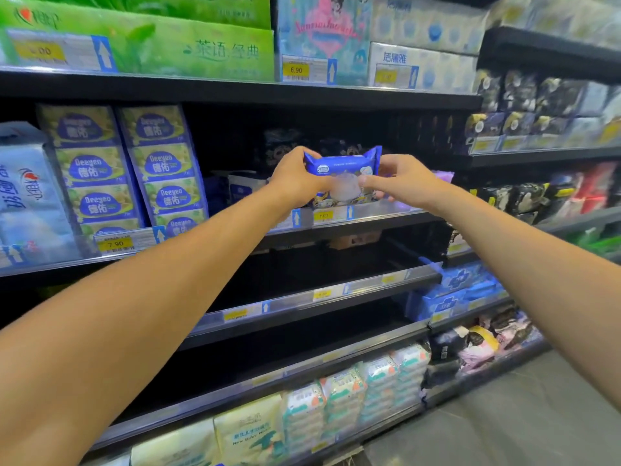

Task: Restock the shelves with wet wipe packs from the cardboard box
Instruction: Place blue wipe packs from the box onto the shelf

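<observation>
We held one blue wet wipe pack [342, 164] between both hands at the middle shelf [386, 218], with both arms stretched out towards it. Our left hand [295, 178] gripped the pack's left end, the fingers curled over its upper left corner and the thumb reaching in along the front. Our right hand [405, 183] gripped the right end, and one fingertip lay on the front beside the pale round lid [344, 188]. Neither hand was spread wide; each was closed just far enough to take the pack's thickness.

The pack faced us with its crimped ends out to the sides, above the shelf's front rail and a yellow price tag [323, 215]. Just under it stood what looked like another blue pack [331, 200]; we could not tell whether the two touched.

To the left on the same shelf stood Deeyeo packs [97, 169] in two tall stacks. Green tissue packs [168, 52] filled the shelf above. Far below, on a low shelf, white baby wipe packs [342, 395] stood in a row.
</observation>
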